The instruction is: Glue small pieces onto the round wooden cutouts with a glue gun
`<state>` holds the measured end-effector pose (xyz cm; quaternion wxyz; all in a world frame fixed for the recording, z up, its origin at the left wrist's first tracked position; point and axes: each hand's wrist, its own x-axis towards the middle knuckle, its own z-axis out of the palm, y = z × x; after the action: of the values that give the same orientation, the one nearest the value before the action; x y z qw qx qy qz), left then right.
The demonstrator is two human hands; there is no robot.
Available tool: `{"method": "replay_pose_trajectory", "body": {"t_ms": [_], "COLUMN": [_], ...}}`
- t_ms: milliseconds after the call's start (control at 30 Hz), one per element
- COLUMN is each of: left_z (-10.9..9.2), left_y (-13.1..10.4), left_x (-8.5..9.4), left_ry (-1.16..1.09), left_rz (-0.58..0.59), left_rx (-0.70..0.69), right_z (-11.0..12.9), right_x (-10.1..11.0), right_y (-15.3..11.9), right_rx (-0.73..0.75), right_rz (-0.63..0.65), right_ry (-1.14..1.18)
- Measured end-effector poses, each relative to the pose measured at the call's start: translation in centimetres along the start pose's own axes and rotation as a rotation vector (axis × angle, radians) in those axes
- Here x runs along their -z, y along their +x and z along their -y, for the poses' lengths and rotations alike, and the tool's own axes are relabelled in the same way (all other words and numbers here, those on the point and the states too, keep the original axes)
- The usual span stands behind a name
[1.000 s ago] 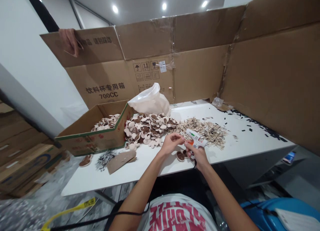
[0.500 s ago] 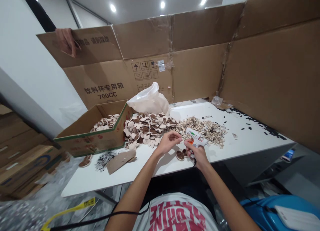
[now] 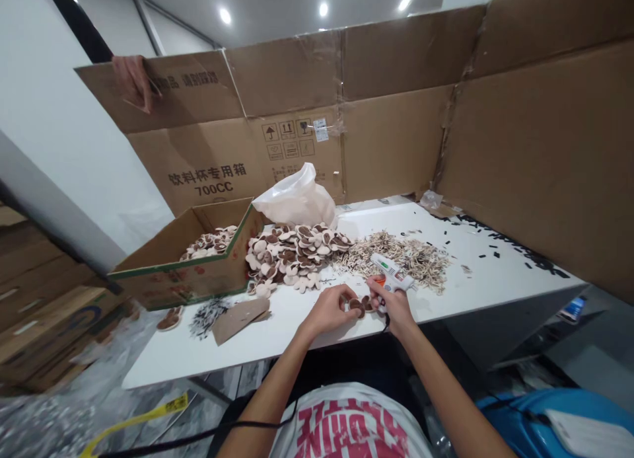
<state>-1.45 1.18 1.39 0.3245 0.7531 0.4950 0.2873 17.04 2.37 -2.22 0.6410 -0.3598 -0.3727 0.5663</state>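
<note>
My right hand point(image 3: 393, 305) is wrapped round a white glue gun point(image 3: 396, 273) with an orange trigger, its body lying above the fist and tilted. My left hand point(image 3: 333, 310) rests low at the table, thumb and fingers curled round the edge of a brown-and-cream fabric piece point(image 3: 356, 305) with rounded lobes. This piece lies just left of my right hand, which partly covers its right side. Behind both hands a heap of similar cream and brown pieces point(image 3: 292, 253) stands beside a spread of short beige sticks point(image 3: 426, 260).
A cardboard box point(image 3: 183, 283) of similar pieces stands at the left. Near it lie small black bits point(image 3: 208, 317) and a flat brown card point(image 3: 241, 318). A white plastic bag point(image 3: 297, 200) sits behind the heap. Cardboard walls point(image 3: 396, 141) enclose the back; another person's hand point(image 3: 133, 81) grips their top.
My left hand has moved down from beside the glue gun's front to the fabric piece on the table and closed on its edge. My right hand keeps the glue gun nearly still.
</note>
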Motion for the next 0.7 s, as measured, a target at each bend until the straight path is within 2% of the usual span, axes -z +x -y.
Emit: {"method": "replay_pose_trajectory", "body": {"t_ms": [100,233,300,433,700], "left_z": [0.8,1.9,2.3,2.5,2.2], "left_y": [0.5,0.8,0.8,0.5,0.1], "left_x": [-0.2,-0.7,-1.0,-1.1,-1.3], "left_ry": [-0.238,-0.512,-0.609,-0.682,-0.635], "left_rz": [-0.026,-0.290,-0.367,-0.394,-0.393], "left_rx": [0.078,0.123,0.146,0.145,0.076], "right_z": [0.0,-0.2,-0.5,-0.6,-0.8], "right_x": [0.0,0.3,0.5,0.5,0.3], "right_y": [0.0,0.1,0.1,-0.1,-0.4], "right_rx": [-0.002,-0.007,-0.007,-0.009,0.008], "right_rz": [0.004,0.032,0.057,0.107,0.209], "right_ry": [-0.006,-0.032,-0.065,-0.165,-0.299]}}
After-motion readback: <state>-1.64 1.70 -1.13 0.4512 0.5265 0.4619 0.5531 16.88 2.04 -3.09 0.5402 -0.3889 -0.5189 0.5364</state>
